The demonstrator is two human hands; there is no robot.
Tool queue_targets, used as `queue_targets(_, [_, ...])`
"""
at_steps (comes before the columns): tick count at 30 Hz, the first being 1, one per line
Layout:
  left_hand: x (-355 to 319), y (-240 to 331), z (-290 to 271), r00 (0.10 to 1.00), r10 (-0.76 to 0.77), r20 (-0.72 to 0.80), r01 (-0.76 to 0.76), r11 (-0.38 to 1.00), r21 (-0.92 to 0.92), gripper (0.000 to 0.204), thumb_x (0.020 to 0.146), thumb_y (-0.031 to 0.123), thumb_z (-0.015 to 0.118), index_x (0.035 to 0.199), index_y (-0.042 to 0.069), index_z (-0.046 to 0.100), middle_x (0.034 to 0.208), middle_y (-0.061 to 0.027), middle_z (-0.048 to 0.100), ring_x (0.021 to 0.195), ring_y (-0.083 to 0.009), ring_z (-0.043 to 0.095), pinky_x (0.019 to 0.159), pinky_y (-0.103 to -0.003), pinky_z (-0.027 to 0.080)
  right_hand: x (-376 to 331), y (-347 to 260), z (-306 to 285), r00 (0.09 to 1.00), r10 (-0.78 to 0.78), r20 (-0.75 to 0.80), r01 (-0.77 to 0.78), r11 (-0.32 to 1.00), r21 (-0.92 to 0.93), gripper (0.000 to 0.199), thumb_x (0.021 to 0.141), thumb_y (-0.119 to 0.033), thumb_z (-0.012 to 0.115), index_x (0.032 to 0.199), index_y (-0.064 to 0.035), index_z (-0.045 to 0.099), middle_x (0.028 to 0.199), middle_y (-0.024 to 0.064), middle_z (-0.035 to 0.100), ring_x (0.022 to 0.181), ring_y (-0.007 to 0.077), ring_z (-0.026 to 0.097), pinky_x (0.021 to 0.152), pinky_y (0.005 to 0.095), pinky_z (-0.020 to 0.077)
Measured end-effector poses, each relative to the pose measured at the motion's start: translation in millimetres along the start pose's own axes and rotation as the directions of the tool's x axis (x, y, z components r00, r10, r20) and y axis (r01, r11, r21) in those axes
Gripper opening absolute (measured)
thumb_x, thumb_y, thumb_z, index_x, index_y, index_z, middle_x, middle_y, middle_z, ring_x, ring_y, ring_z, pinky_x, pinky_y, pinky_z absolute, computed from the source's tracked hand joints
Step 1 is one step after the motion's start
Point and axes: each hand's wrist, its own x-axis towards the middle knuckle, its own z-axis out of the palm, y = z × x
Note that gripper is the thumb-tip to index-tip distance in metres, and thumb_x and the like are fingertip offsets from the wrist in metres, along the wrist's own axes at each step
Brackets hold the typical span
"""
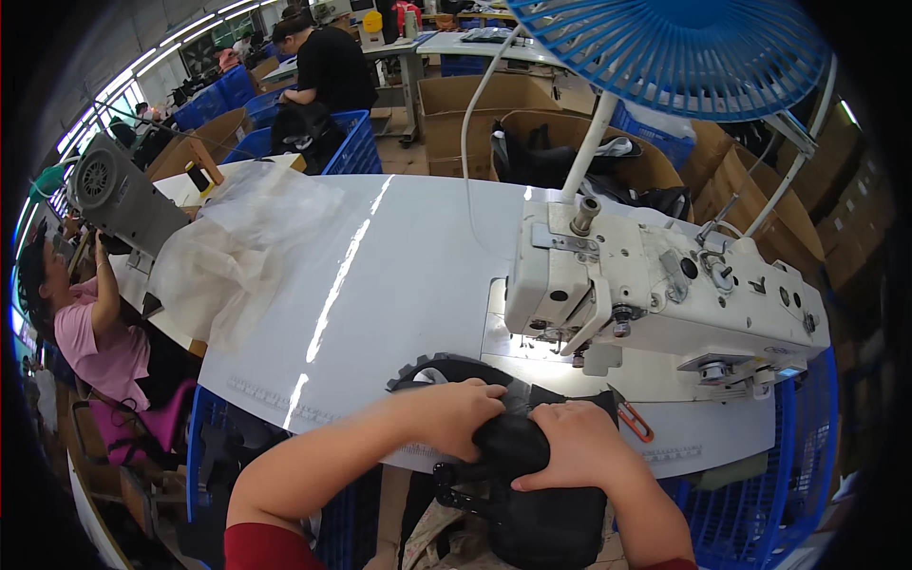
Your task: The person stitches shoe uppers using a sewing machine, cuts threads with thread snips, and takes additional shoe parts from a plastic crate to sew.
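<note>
A black padded sewn piece (513,446), perhaps part of a bag, lies over the table's front edge and hangs down toward my lap. My left hand (461,418) grips its left side with bent fingers. On the other side, my right hand (581,445) holds it, the thumb pressed along the front and the fingers curled over the top. A grey-black edge of the piece spreads on the table toward the needle area of the white sewing machine (655,285). Orange-handled thread snips (635,418) lie just right of my right hand.
The white table (418,266) carries a sheer white cloth (247,237) at left. A blue fan (684,47) hangs over the machine. Blue crates (750,503) flank the table; cardboard boxes (484,95) stand behind. One person (104,332) sits left at another machine; another (332,66) works farther back.
</note>
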Motion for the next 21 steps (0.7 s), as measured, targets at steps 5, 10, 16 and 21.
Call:
queue_targets(5, [27, -22, -11, 0.972, 0.003, -0.235, -0.028, 0.994, -0.101, 0.051, 0.079, 0.037, 0.069, 0.112, -0.001, 0.061, 0.133, -0.0229, 0.049, 0.122, -0.0367, 0.048, 0.106, -0.046, 0.033, -1, 1, 0, 1.000, 0.003, -0.007, -0.003, 1.000, -0.019, 0.080, 0.057, -0.066, 0.074, 0.098, 0.0013, 0.058, 0.096, 0.0168, 0.066, 0.094, 0.0314, 0.064, 0.087, 0.0374, 0.0467])
queue_targets(10, [58, -19, -1, 0.882, -0.407, -0.237, 0.443, 0.887, 0.126, 0.045, 0.073, 0.046, 0.071, 0.092, 0.005, 0.068, 0.097, -0.0119, 0.069, 0.094, -0.0309, 0.065, 0.086, -0.045, 0.044, -1, 1, 0, 1.000, 0.001, 0.009, -0.001, 1.000, -0.009, 0.082, 0.057, -0.066, 0.074, 0.101, 0.0016, 0.058, 0.096, 0.0173, 0.066, 0.095, 0.0313, 0.064, 0.089, 0.0372, 0.0465])
queue_targets(16, [62, -33, -1, 0.883, -0.449, -0.138, 0.448, 0.893, -0.036, 0.044, 0.071, 0.047, 0.073, 0.087, 0.006, 0.069, 0.089, -0.0129, 0.068, 0.090, -0.0320, 0.064, 0.080, -0.042, 0.046, 1, 4, 2, 1.000, -0.016, -0.011, 0.016, 1.000, -0.019, 0.081, 0.057, -0.065, 0.074, 0.100, 0.0016, 0.058, 0.096, 0.0177, 0.066, 0.095, 0.0321, 0.064, 0.089, 0.0379, 0.0464])
queue_targets(21, [61, -40, 8, 0.880, -0.443, -0.171, 0.428, 0.896, -0.118, 0.043, 0.070, 0.045, 0.075, 0.084, 0.004, 0.068, 0.087, -0.0141, 0.067, 0.088, -0.0326, 0.063, 0.077, -0.042, 0.046, 2, 5, 1, 0.998, -0.061, -0.019, 0.060, 0.998, -0.024, 0.084, 0.057, -0.066, 0.073, 0.104, 0.0023, 0.059, 0.091, 0.0174, 0.066, 0.091, 0.0336, 0.064, 0.087, 0.0378, 0.0471])
